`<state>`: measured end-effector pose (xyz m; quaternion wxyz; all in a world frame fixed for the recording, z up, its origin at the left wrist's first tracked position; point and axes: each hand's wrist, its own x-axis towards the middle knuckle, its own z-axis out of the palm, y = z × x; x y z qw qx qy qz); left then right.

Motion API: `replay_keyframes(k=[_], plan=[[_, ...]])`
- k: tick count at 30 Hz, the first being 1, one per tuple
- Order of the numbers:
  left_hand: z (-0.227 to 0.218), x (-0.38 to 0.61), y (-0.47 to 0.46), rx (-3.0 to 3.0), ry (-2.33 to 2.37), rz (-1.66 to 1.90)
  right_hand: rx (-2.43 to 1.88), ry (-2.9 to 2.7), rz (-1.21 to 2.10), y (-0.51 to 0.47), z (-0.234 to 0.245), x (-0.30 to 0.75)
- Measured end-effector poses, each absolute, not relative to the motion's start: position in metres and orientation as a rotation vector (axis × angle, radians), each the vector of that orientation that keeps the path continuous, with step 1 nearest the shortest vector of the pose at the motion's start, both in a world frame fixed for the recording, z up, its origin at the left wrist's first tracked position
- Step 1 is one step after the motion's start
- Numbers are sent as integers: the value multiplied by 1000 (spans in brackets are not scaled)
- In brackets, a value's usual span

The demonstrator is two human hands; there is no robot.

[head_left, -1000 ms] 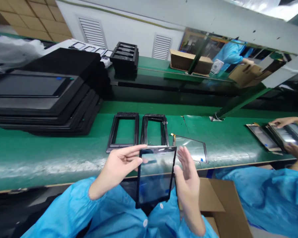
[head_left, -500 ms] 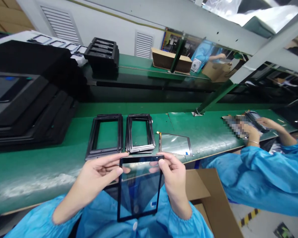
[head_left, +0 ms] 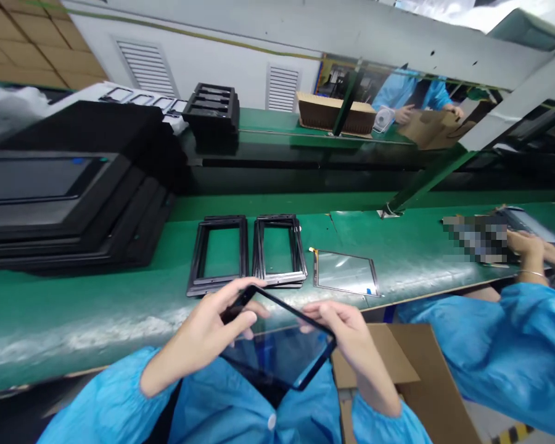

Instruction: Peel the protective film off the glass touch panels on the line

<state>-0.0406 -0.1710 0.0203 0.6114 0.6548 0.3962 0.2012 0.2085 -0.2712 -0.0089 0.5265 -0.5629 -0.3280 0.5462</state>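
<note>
A black-framed glass touch panel [head_left: 277,354] is held tilted in front of my body, turned at an angle, its clear middle showing the blue sleeves behind. My left hand [head_left: 226,317] grips its upper left corner, thumb on the near face and fingers behind the glass. At the upper right edge, my right hand [head_left: 337,320] holds the frame between thumb and fingers. Just beyond, on the green bench, lie two stacks of black frames, a left stack [head_left: 197,259] and a right stack [head_left: 300,262]. A separate clear glass panel [head_left: 345,273] with an orange flex tab lies to their right.
Big black foam trays [head_left: 92,209] are piled at the left. A black tray stack [head_left: 211,114] and a cardboard box [head_left: 300,111] stand on the back shelf. An open carton [head_left: 437,376] is below the bench edge. A co-worker's hands [head_left: 531,246] work at the right.
The panel has rotated from upright to a slanted position, its top right corner swinging down to the right. My left hand has shifted along the corner. The view has turned slightly left.
</note>
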Motion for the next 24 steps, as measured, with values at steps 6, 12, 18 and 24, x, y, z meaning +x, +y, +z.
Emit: replay_keyframes(k=[6, 12, 18, 24], plan=[[5, -40, -183, 1190, 1054, 786, -1364, -601, 1083, -282, -30, 224], [6, -32, -192, 1124, 1106, 834, -1375, -557, 914, -280, -29, 208], [1, -34, -194, 1150, 1123, 836, -1331, -551, 895, -285, -23, 204], [-7, -45, -176, 1869, 1123, 984, -1442, -678, 826, -291, -15, 195]])
